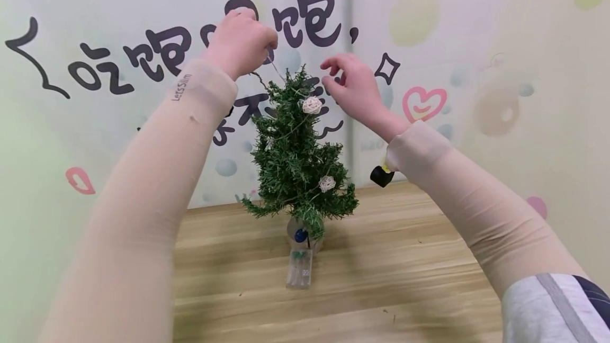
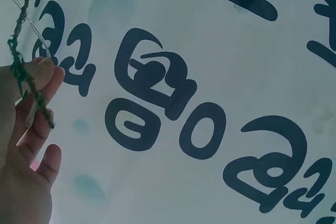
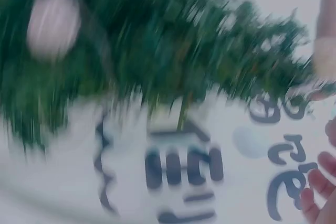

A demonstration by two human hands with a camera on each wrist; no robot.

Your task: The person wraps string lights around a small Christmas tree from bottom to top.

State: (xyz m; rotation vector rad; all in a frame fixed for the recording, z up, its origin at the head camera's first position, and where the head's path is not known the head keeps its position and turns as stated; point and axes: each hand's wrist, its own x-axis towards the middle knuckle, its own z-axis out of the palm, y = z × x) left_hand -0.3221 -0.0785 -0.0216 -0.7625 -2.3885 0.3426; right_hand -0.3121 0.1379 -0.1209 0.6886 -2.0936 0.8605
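A small artificial Christmas tree (image 1: pixel 295 158) stands upright, with a string of lights wound on it. Two white woven ball lights show on its front, one high (image 1: pixel 312 105) and one low (image 1: pixel 326 183). Up at the tree's left, my left hand (image 1: pixel 243 41) pinches the string's thin clear wire (image 2: pixel 30 22) between thumb and forefinger. A thin green branch (image 2: pixel 20 72) crosses in front of those fingers in the left wrist view. My right hand (image 1: pixel 355 86) hovers right of the treetop, its fingers loosely bent and holding nothing. Motion blurs the right wrist view.
On the wooden table (image 1: pixel 381 258), a clear battery box (image 1: pixel 299 274) lies before the tree's base, by a small blue piece (image 1: pixel 300 235). Close behind the tree rises a pale wall (image 1: pixel 419 57) with dark lettering and drawings.
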